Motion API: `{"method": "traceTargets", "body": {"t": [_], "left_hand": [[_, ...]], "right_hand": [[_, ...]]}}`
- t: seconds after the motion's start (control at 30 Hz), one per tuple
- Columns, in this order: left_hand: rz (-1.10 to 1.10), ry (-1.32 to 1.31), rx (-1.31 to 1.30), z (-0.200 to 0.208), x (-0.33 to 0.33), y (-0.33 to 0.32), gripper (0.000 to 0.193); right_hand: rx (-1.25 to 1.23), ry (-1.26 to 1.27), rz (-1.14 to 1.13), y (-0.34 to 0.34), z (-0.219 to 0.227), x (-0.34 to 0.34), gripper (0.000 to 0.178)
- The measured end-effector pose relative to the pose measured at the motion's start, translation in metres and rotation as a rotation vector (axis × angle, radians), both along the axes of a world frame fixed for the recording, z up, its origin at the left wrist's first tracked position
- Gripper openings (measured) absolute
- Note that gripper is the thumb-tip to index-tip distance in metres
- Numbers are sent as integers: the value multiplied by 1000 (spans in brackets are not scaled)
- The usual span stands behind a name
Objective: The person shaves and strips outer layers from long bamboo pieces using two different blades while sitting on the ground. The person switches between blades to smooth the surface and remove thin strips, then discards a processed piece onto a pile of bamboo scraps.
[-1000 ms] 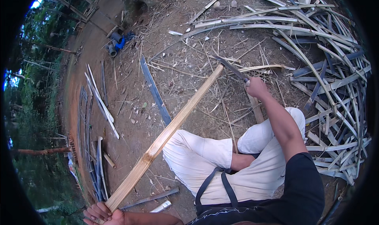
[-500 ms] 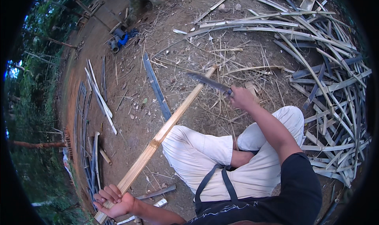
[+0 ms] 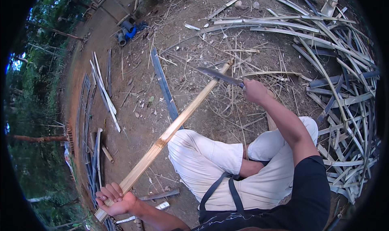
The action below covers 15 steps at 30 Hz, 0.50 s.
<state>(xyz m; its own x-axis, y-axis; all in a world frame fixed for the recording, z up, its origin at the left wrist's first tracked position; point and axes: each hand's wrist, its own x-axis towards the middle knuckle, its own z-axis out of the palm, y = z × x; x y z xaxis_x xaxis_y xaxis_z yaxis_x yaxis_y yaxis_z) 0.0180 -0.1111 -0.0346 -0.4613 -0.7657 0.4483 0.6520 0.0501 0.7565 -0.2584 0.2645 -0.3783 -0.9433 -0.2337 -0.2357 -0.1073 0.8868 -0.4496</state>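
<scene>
A long, pale split-bamboo strip (image 3: 164, 138) runs diagonally from the lower left up to the middle of the ground, passing beside my left knee. My left hand (image 3: 116, 199) is closed around its near end, fingers curled over the top. In my right hand (image 3: 256, 91) is the handle of a long knife (image 3: 221, 74). Its dark blade lies across the strip a little short of the far end, pointing left. Whether the edge bites into the bamboo cannot be made out. A dark, green-grey bamboo slat (image 3: 164, 85) lies on the ground, partly behind the strip.
A large heap of split bamboo (image 3: 344, 93) curves along the right side. Thin shavings (image 3: 239, 105) litter the soil beyond my crossed legs (image 3: 210, 154). More bamboo lengths (image 3: 91, 150) lie at the left, and dark tubes with a blue item (image 3: 129, 31) sit farther off.
The view has shifted slightly, so most of the scene sits a little differently. Both hands keep their holds, and the blade stays across the strip near its far end.
</scene>
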Motion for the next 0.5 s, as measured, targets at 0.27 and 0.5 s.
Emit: {"method": "traceTargets", "body": {"t": [0.27, 0.5], "left_hand": [[-55, -23, -40, 11, -7, -14, 30], [-21, -38, -34, 7, -18, -4, 32]], "right_hand": [[10, -45, -63, 0, -9, -12, 21], [34, -143, -262, 36, -41, -15, 25]]}}
